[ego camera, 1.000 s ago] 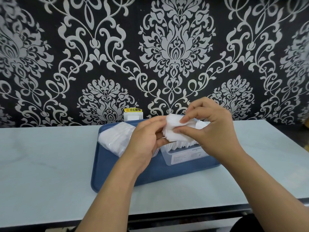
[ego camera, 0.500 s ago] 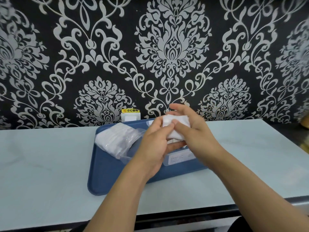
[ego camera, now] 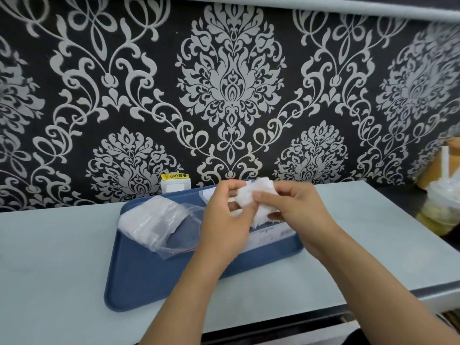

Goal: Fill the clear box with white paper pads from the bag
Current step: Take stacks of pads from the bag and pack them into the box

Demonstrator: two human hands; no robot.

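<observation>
- left hand and right hand both pinch a stack of white pads, tilted, long axis roughly vertical
- stack is above the clear box (mostly hidden)
- bag lies left on blue tray

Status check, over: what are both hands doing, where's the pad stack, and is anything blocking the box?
Left hand and right hand both pinch the pad stack. Stack held above the clear box, not in. Bag lies left on tray. Nothing blocking.
</observation>
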